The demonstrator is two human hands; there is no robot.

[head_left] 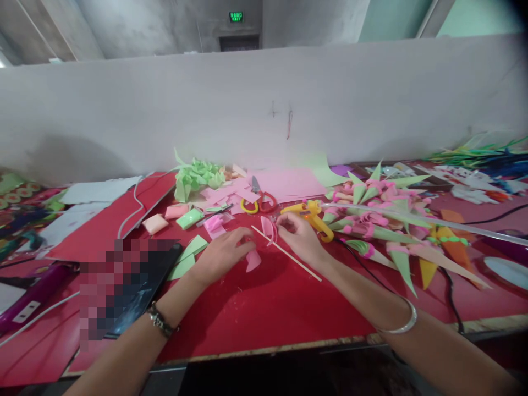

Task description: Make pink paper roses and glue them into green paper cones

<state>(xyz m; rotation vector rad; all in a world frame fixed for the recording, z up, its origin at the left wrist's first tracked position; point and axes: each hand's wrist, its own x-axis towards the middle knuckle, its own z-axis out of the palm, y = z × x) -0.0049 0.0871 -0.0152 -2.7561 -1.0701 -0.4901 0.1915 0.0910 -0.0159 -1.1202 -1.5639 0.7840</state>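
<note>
My right hand [303, 237] is closed, its thumb and fingertips pinching a curled pink paper piece [269, 230]. A thin wooden stick [295, 258] slants across the table just beneath that piece. To the left, my left hand [225, 250] has its fingers curled together at another curved pink paper piece [253, 260]; its fingertips partly cover the upper end. A yellow hot glue gun [315, 217] lies right behind my right hand. Scissors [259, 202] with red and yellow handles rest beyond both hands.
Pink paper strips [235, 192] and crumpled green paper [202, 175] lie at the back. Pink and green paper cones [379, 214] are heaped at right, by a black cable [371, 267]. A dark tablet-like device [144, 286] is at left. Wrapped clay-like blocks [190, 218] sit behind my left hand.
</note>
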